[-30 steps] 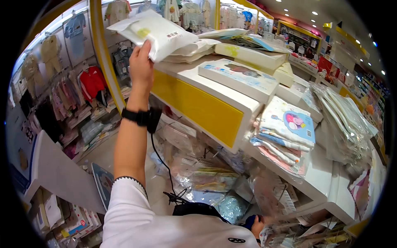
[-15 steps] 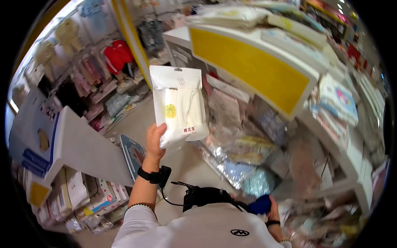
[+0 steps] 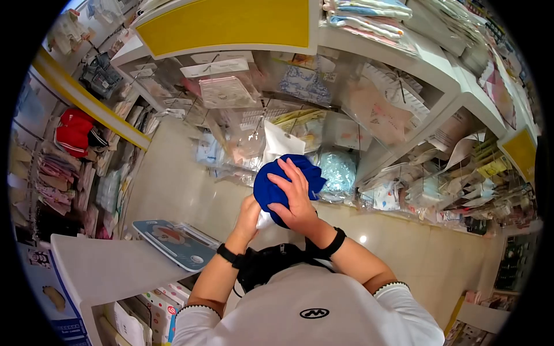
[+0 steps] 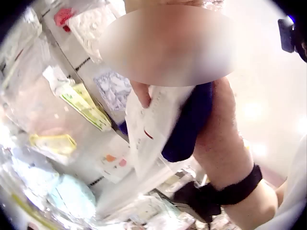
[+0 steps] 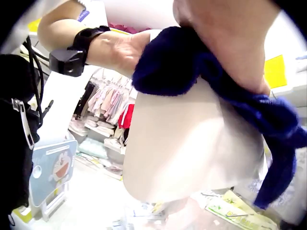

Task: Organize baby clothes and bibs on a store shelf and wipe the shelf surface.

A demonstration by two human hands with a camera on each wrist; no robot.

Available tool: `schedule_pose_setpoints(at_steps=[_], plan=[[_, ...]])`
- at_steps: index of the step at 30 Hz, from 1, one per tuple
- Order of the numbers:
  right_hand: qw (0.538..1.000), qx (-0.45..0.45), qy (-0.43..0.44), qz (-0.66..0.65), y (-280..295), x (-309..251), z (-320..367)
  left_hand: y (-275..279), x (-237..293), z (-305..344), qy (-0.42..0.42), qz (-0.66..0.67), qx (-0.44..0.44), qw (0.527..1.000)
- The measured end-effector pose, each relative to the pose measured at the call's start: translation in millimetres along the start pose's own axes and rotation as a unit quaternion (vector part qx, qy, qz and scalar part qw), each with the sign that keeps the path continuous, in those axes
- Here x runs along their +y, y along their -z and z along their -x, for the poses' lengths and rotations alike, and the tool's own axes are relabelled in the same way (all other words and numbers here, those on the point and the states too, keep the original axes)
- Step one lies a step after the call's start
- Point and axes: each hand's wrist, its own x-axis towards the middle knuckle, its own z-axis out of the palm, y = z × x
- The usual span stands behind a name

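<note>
In front of my body, the left hand (image 3: 248, 216) grips a white plastic packet (image 3: 283, 141) by its near edge. A blue cloth (image 3: 265, 184) lies bunched over the packet and covers much of it. On top of the cloth rests my right hand (image 3: 295, 199), its fingers spread and pressing it against the packet. The right wrist view shows the packet's plain white side (image 5: 182, 143), with the cloth (image 5: 168, 62) folded over its upper edge. A left-hand thumb lies on the packet (image 4: 148, 124) in the left wrist view.
A white shelf unit with a yellow panel (image 3: 225, 26) stands ahead, hung with bagged goods. To the left, a blue folding stool (image 3: 176, 242) leans by a white display stand (image 3: 109, 271). Clothes racks with a red jacket (image 3: 75, 132) are farther left.
My left hand has brought the packet down from the shelf top to in front of my body. The right hand has come up from the side with the blue cloth and laid it on the packet.
</note>
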Motion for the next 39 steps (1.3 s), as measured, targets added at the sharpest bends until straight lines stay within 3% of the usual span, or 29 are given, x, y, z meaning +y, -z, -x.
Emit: schedule_pose_setpoints(at_steps=[3,6,10,13,14,16,18,20,22,23,26,27,32,35,37,39], plan=[[0.997,0.06,-0.035,-0.029,-1.5,-2.3,-4.9,7.1,3.4,17.1,-0.005,-0.158,-0.079,0.984],[0.984,0.1,-0.127,-0.072,5.3,1.2,-24.9,-15.6,9.4,32.2,-0.091,-0.256,-0.138,0.952],[0.93,-0.027,-0.266,-0.252,7.2,39.6,-26.9,-20.9,8.8,49.6,-0.08,-0.263,-0.179,0.945],[0.84,-0.114,-0.392,-0.358,7.0,85.2,5.2,-23.5,18.3,67.2,-0.047,-0.216,-0.15,0.964],[0.79,-0.152,-0.438,-0.401,8.1,98.3,25.2,-18.5,17.7,71.7,-0.014,-0.146,-0.107,0.983],[0.637,-0.134,-0.488,-0.581,1.2,125.7,69.7,2.6,14.6,77.4,0.047,0.0,-0.021,0.999],[0.538,-0.061,-0.517,-0.663,20.5,85.0,71.7,12.9,15.3,74.5,0.016,0.066,0.026,0.997],[0.527,0.031,-0.429,-0.733,33.4,53.4,74.3,13.9,20.5,68.9,0.005,0.102,0.035,0.994],[0.499,0.022,-0.394,-0.772,38.7,44.2,70.9,23.2,12.8,62.9,0.023,0.087,0.042,0.995],[0.48,0.068,-0.414,-0.77,37.9,41.7,69.5,27.8,8.4,59.1,0.031,0.078,0.042,0.996],[0.59,0.035,-0.464,-0.66,36.9,35.1,66.1,33.7,4.0,51.7,0.036,0.077,0.031,0.996],[0.587,0.054,-0.479,-0.651,39.8,23.9,55.7,38.7,1.0,48.1,0.061,0.013,0.031,0.998],[0.774,0.108,-0.354,-0.513,29.1,10.1,49.7,63.6,-29.4,25.5,0.178,-0.245,-0.023,0.953],[0.881,0.132,-0.328,-0.314,15.1,10.7,55.9,52.0,-39.3,20.1,0.028,-0.364,0.168,0.915],[0.933,0.107,-0.274,-0.206,5.6,1.6,56.8,17.5,-6.3,30.5,0.078,-0.171,0.112,0.976],[0.969,0.029,-0.185,-0.159,-11.0,-6.0,60.2,-1.9,7.6,33.9,0.112,0.007,0.016,0.994]])
